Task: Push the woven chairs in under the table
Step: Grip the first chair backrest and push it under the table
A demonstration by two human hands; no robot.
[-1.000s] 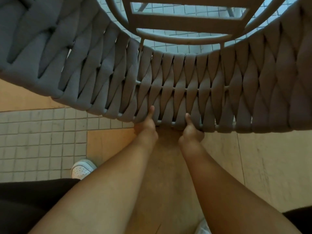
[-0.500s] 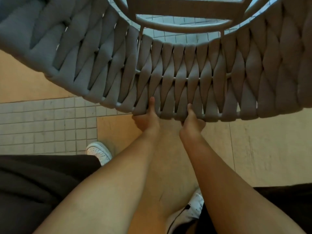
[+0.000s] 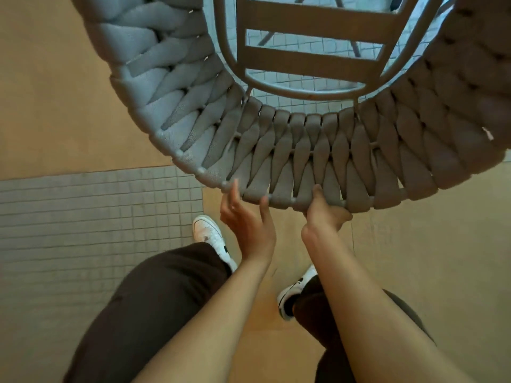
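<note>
Head view cuts off the woven chair (image 3: 318,150); we see grey straps. Right hand (image 3: 325,217) grips its rim; left hand (image 3: 249,225) is spread, beside it.

Right hand (image 3: 325,217) fingers: curled under the bottom rail of the woven chair (image 3: 318,156), so the tips are hidden behind the straps; only the thumb shows in front.
Left hand (image 3: 249,225) fingers: blurry, so it is hard to tell if the tips touch the rail just above them.
Chair above the fingers: the slatted seat (image 3: 312,59) is cut off by the top edge.
Chair to the right of the fingers: the woven side runs off the right edge.
Table: cannot tell where it is.
Right shoe (image 3: 296,294): partly hidden behind the right arm, below the fingers.
</note>
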